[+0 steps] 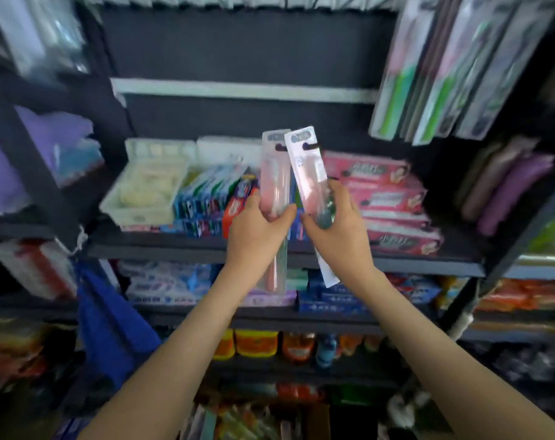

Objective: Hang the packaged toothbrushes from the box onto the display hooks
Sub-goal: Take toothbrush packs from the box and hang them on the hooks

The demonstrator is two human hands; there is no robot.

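Observation:
My left hand (257,227) grips a long clear pack with a pink toothbrush (274,176), held upright in front of the shelves. My right hand (336,225) grips a second toothbrush pack (307,166), white-backed and tilted a little to the left, its top touching or overlapping the first pack's top. Both packs show a hang slot near the top. Several packaged toothbrushes (441,71) hang at the upper right. At the bottom edge, between my forearms, a cardboard box (317,420) holds more packs, blurred.
Dark shelving (244,249) faces me. The middle shelf carries a white tray (142,192), blue toothpaste boxes (206,198) and pink boxes (393,204). Lower shelves hold more boxes and bottles. A blue cloth (108,319) hangs at the left.

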